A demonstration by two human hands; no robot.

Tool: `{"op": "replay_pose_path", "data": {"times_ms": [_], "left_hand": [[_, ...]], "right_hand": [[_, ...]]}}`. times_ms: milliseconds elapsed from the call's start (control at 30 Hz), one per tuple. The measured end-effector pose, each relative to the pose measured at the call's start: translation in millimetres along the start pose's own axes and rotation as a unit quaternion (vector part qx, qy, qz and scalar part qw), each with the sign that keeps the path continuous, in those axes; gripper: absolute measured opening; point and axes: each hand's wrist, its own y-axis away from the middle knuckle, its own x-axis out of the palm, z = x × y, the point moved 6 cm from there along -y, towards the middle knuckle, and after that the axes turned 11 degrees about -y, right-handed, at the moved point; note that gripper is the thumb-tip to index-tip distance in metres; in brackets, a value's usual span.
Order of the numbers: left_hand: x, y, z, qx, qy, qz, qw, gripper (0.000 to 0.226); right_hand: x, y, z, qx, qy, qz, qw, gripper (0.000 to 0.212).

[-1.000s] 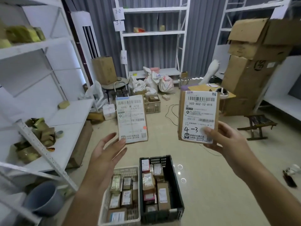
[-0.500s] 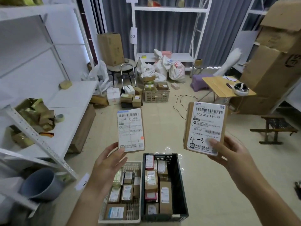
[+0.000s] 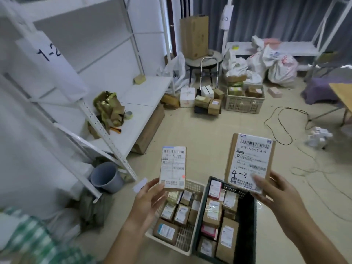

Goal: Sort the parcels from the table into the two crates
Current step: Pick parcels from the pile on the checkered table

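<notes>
Both parcels have dropped lower; we pinch the small parcel (image 3: 173, 167) in left hand (image 3: 150, 199) above white crate (image 3: 196, 187), the 4-3 parcel (image 3: 249, 162) in right hand (image 3: 276, 195) above black crate (image 3: 245, 216), long axes upright.

Both held parcels, the narrow brown cardboard parcel (image 3: 173, 167) and the wider brown cardboard box (image 3: 250, 162), carry matt white paper labels. Below them, the white lattice crate (image 3: 192, 189) and dark lattice crate (image 3: 246, 221) look like plastic. Left of the white crate, the grey bucket (image 3: 106, 177) seems smooth plastic.
</notes>
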Motion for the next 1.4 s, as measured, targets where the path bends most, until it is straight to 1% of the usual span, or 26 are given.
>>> {"op": "replay_pose_path", "data": {"times_ms": [100, 200, 333, 400, 500, 567, 667, 767, 867, 933, 1000, 1100, 1133, 1233, 1267, 1333, 1400], "left_hand": [[-34, -11, 15, -0.030, 0.000, -0.036, 0.999, 0.047], [-68, -34, 38, -0.058, 0.006, -0.060, 0.997, 0.051], [-110, -81, 91, -0.105, 0.004, -0.075, 0.992, 0.048], [-124, -113, 122, -0.127, -0.008, -0.070, 0.989, 0.044], [-143, -166, 176, -0.167, -0.028, -0.062, 0.984, 0.033], [-158, -202, 214, -0.185, -0.028, -0.068, 0.980, 0.030], [-183, -258, 285, -0.202, -0.027, -0.073, 0.976, 0.030], [-208, -306, 367, -0.225, -0.041, -0.068, 0.971, 0.036], [-219, -343, 430, -0.247, -0.037, -0.077, 0.965, 0.039], [-222, -365, 464, -0.255, -0.051, -0.080, 0.962, 0.032], [-223, -383, 491, -0.253, -0.071, -0.082, 0.961, 0.021], [-227, -404, 524, -0.258, -0.110, -0.083, 0.956, 0.012], [-230, -409, 533, -0.262, -0.116, -0.092, 0.953, 0.013], [-242, -425, 560, -0.280, -0.126, -0.121, 0.944, 0.034], [-246, -429, 568, -0.284, -0.135, -0.125, 0.941, 0.035], [-253, -437, 581, -0.282, -0.157, -0.143, 0.936, 0.031], [-254, -438, 588, -0.268, -0.213, -0.182, 0.922, 0.030]], "right_hand": [[32, -27, -19, 0.031, 0.008, 0.028, 0.999, 0.073], [51, -54, -47, 0.062, 0.012, 0.032, 0.998, 0.077], [66, -92, -100, 0.102, 0.022, 0.012, 0.994, 0.068], [70, -116, -131, 0.114, 0.032, -0.002, 0.993, 0.065], [76, -156, -190, 0.130, 0.040, -0.020, 0.990, 0.065], [80, -179, -239, 0.152, 0.033, -0.038, 0.987, 0.064], [84, -210, -322, 0.180, 0.018, -0.056, 0.982, 0.061], [82, -234, -411, 0.217, 0.016, -0.070, 0.974, 0.060], [76, -250, -493, 0.255, 0.024, -0.078, 0.963, 0.070], [69, -259, -542, 0.280, 0.032, -0.088, 0.955, 0.081], [65, -264, -584, 0.297, 0.035, -0.095, 0.950, 0.084], [58, -268, -638, 0.319, 0.032, -0.113, 0.940, 0.080], [54, -268, -655, 0.328, 0.032, -0.119, 0.937, 0.078], [45, -266, -696, 0.346, 0.025, -0.134, 0.928, 0.064], [43, -263, -707, 0.355, 0.023, -0.138, 0.924, 0.062], [38, -259, -726, 0.365, 0.024, -0.137, 0.921, 0.068], [31, -256, -742, 0.368, 0.028, -0.139, 0.919, 0.080]]}}
